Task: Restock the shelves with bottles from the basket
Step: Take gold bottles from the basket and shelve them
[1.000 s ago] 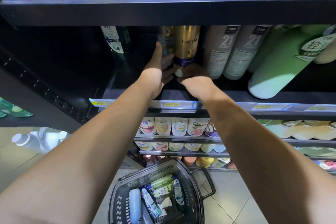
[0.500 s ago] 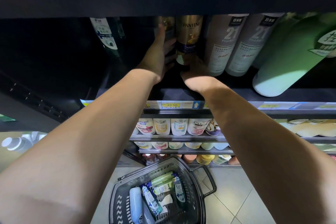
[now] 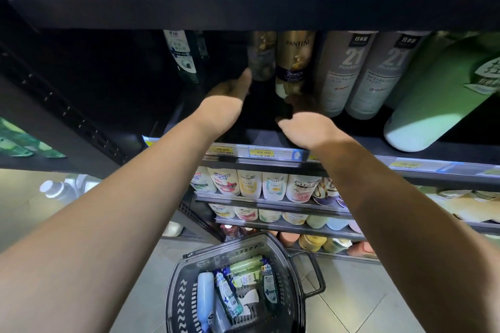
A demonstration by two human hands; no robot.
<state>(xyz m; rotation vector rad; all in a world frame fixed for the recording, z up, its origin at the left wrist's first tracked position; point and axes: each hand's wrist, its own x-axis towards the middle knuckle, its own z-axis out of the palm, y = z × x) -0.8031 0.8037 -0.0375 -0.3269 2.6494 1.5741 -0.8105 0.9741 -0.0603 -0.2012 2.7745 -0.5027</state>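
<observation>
In the head view, both hands reach into the dark shelf (image 3: 270, 140) at the centre of the frame. The left hand (image 3: 230, 94) is spread with its grip apart, fingers pointing towards the dim bottle (image 3: 262, 55) set further back; I cannot tell whether the fingertips touch it. The right hand (image 3: 305, 130) sits low in front of the gold Pantene bottle (image 3: 295, 62), with something dark under its fingers, and whether its grip is clamped on anything cannot be told from here. The gold bottle stands upright just beside the grey bottles (image 3: 349, 73) to its right. At the bottom centre of the frame the basket (image 3: 178, 303) stands on the floor, with more bottles lying inside, among them a pale blue bottle (image 3: 205, 297) and a green-capped one (image 3: 244, 265). These look like rigid plastic toiletry bottles: probably fairly heavy when full, stiff enough to take a firm squeeze, with glossy walls that may slip. The safest hold is likely round the middle of the body, below the cap, with the base steadied as each is slid into the row so that its neighbours do not topple.
</observation>
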